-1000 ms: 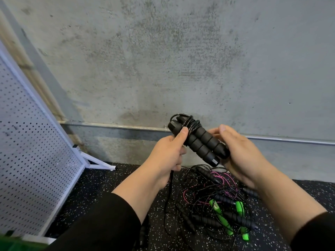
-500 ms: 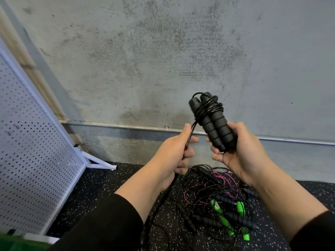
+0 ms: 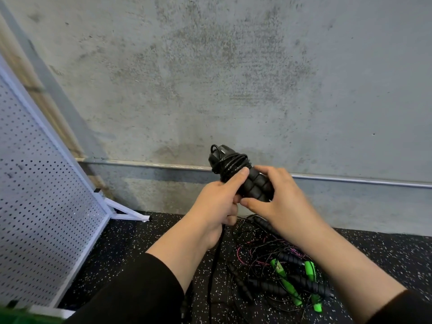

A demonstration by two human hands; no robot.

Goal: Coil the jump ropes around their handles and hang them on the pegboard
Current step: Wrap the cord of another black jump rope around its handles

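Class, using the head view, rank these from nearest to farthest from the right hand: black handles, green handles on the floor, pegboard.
1. black handles, gripped in the right hand.
2. green handles, on the floor below.
3. pegboard, far left.

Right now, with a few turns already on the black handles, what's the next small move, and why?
Probably another wrap: the left hand should carry the loose cord around the black handles that the right hand steadies. The coil covers only the top end, and the cord hangs slack toward the floor, so it seems too early for the pegboard.
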